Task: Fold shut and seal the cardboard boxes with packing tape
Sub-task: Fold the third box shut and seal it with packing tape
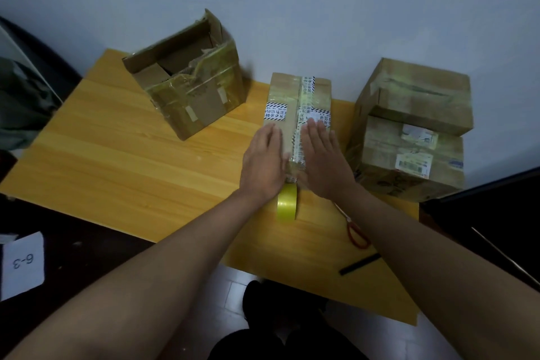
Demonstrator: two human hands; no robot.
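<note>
Boxes sit on our table [117, 161]; we press both flat, spread hands, left [264, 162] and right [323, 159], on the middle box [292, 102], tape roll [287, 205] just beside.

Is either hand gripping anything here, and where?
Nothing is gripped: left hand and right hand press flat on the middle box's taped top.

Yellow wood-grain counter [117, 155] set vs. pale blue-grey wall [321, 3]. Red-handled scissors [355, 232] lie near the counter's front right; black pen-like stick [360, 263] just below them, at the front edge. White card marked "6-3" [22, 264] on dark floor [87, 242], lower left. Dark bundle, unclear what, far left.
</note>
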